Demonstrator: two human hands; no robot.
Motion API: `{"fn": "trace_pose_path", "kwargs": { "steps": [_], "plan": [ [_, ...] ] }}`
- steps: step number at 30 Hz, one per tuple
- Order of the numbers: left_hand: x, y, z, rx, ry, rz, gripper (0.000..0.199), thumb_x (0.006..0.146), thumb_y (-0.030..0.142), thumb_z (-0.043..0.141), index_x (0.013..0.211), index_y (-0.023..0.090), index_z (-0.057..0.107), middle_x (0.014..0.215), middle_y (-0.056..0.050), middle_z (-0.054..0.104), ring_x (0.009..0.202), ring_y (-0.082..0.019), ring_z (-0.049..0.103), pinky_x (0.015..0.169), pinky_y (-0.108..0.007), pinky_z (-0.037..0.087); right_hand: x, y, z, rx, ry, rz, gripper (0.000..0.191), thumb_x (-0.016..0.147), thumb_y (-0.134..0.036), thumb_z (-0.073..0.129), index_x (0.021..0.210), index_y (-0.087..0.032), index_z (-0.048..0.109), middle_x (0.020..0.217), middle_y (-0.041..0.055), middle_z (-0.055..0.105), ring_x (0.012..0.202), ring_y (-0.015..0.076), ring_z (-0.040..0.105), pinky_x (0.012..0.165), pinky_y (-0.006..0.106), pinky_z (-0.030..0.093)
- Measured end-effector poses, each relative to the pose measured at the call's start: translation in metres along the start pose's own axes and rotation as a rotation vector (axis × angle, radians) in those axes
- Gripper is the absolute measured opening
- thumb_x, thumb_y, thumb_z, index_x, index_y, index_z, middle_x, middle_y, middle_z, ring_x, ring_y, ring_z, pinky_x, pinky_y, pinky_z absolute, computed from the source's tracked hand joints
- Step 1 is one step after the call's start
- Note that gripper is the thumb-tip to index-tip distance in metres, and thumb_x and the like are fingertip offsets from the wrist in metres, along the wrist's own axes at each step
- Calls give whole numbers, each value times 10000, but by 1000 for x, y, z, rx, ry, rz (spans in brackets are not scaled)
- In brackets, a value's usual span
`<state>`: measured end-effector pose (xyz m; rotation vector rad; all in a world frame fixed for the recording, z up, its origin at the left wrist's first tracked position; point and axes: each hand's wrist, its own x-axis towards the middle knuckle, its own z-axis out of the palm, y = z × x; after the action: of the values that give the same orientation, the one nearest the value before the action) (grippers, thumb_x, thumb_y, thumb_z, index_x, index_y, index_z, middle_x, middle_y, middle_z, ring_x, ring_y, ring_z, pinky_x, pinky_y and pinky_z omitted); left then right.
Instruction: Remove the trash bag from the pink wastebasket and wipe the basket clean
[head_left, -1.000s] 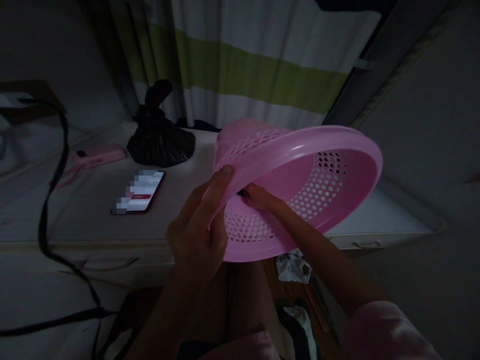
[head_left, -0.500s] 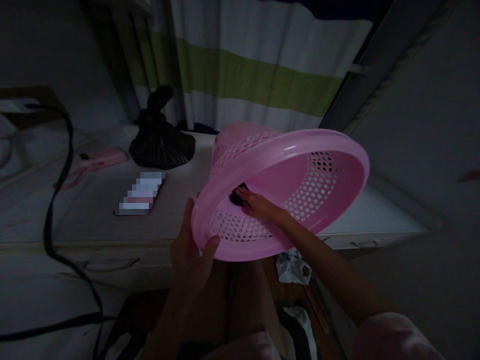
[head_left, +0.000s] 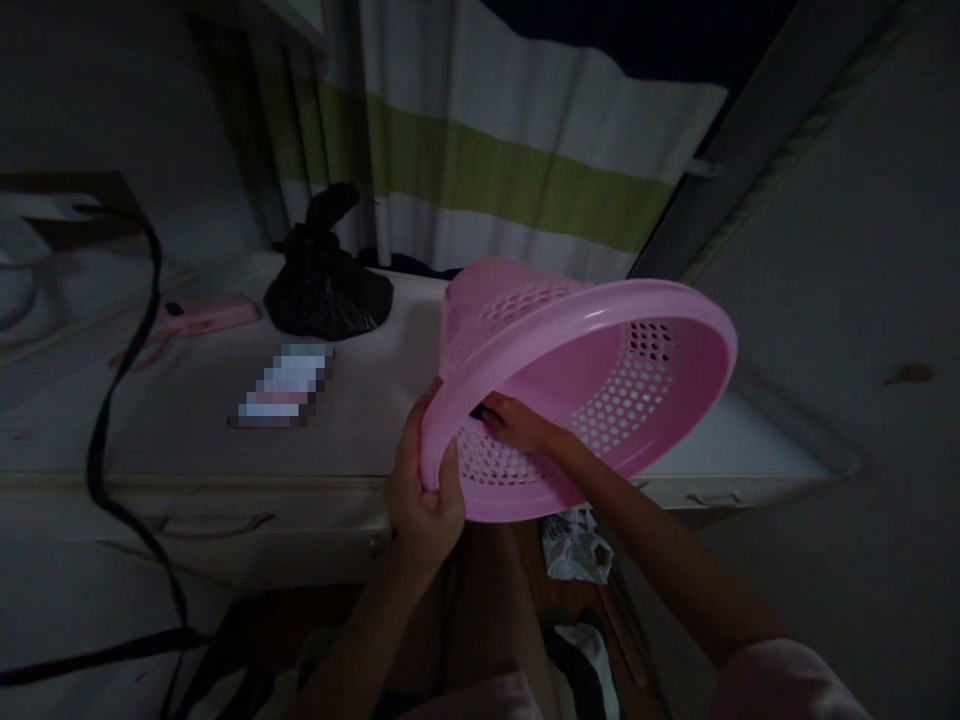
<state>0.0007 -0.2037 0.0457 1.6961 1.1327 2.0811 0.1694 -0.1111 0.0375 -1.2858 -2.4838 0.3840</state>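
Observation:
A pink plastic basket (head_left: 570, 315) with perforated sides lies tilted over the white desk, its wide mouth facing me. My left hand (head_left: 427, 490) grips the near left part of its rim, thumb on the inside and fingers behind. Inside the basket, my right hand (head_left: 517, 424) is closed on a small black item (head_left: 478, 411) against the inner wall. Most of that item is hidden by my fingers and the rim, and I cannot tell what it is.
On the white desk (head_left: 187, 430) are a lit phone (head_left: 283, 388), a tied black plastic bag (head_left: 328, 290) and a pink case with a strap (head_left: 214, 313). A black cable (head_left: 96, 470) hangs at left. Below, a clear plastic bag (head_left: 576, 545) lies on the floor.
My left hand has moved right and wrapped more tightly round the rim. The basket's left edge has shifted right. The fingers of my right hand have curled, and less of the black item shows.

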Motion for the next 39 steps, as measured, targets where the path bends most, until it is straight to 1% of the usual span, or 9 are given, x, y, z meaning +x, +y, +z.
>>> {"fn": "trace_pose_path", "kwargs": {
  "steps": [4, 8, 12, 19, 23, 27, 31, 36, 39],
  "plan": [
    [15, 11, -3, 52, -43, 111, 593, 802, 113, 544, 1352, 277, 393, 1320, -31, 532, 1182, -176, 519, 988, -271, 445, -1, -1, -1, -23, 0, -6, 514, 837, -82, 375, 1350, -102, 374, 1348, 141, 476, 1209, 189, 483, 1042, 401, 377],
    [38, 16, -14, 76, -101, 193, 633, 806, 106, 540, 1375, 309, 352, 1327, 5, 523, 1176, -165, 524, 981, -254, 446, 2, -2, -4, -160, -29, 14, 554, 802, -67, 418, 1353, -56, 361, 1404, 173, 393, 1290, 206, 387, 1071, 379, 338],
    [54, 19, -26, 93, -161, 253, 626, 802, 97, 543, 1361, 320, 373, 1321, 29, 527, 1175, -164, 522, 986, -266, 445, 10, 2, -11, -328, -63, 86, 554, 782, -98, 481, 1321, -2, 392, 1383, 210, 404, 1309, 236, 351, 1086, 359, 302],
    [54, 17, -33, 125, -156, 220, 561, 798, 118, 557, 1316, 301, 445, 1279, 8, 566, 1146, -177, 549, 957, -291, 475, 36, 15, -15, -431, 25, 226, 476, 805, -151, 513, 1268, -54, 457, 1320, 200, 474, 1224, 241, 447, 1042, 368, 331],
    [52, 14, -35, 108, -147, 185, 554, 800, 127, 562, 1315, 293, 446, 1258, 0, 586, 1128, -172, 563, 950, -283, 476, 51, 17, -9, -417, 70, 284, 371, 857, -171, 450, 1203, -55, 517, 1267, 188, 527, 1219, 235, 450, 1045, 351, 324],
    [53, 15, -34, 107, -165, 152, 486, 801, 134, 562, 1267, 257, 506, 1244, -19, 596, 1126, -191, 565, 951, -311, 480, 60, 12, 1, -338, 89, 278, 394, 869, -110, 386, 1245, -62, 492, 1310, 172, 503, 1247, 220, 428, 1057, 361, 324],
    [52, 16, -32, 93, -158, 145, 498, 801, 129, 562, 1277, 259, 497, 1247, -18, 594, 1130, -193, 562, 960, -315, 472, 49, 2, 10, -257, 61, 205, 420, 875, -106, 354, 1277, -64, 467, 1324, 173, 491, 1252, 225, 430, 1027, 389, 383],
    [52, 16, -31, 87, -176, 150, 551, 801, 117, 555, 1315, 287, 450, 1260, -3, 584, 1117, -177, 570, 962, -291, 464, 9, -12, 11, -209, 24, -15, 483, 852, -74, 345, 1331, -49, 400, 1384, 164, 424, 1304, 195, 365, 1075, 358, 345],
    [52, 18, -31, 103, -172, 156, 531, 804, 129, 551, 1306, 277, 462, 1256, -9, 587, 1119, -183, 570, 964, -311, 466, -14, -16, 7, -243, -21, -31, 508, 831, -77, 391, 1338, -46, 390, 1384, 168, 423, 1334, 198, 311, 1080, 360, 343]
  ]
}}
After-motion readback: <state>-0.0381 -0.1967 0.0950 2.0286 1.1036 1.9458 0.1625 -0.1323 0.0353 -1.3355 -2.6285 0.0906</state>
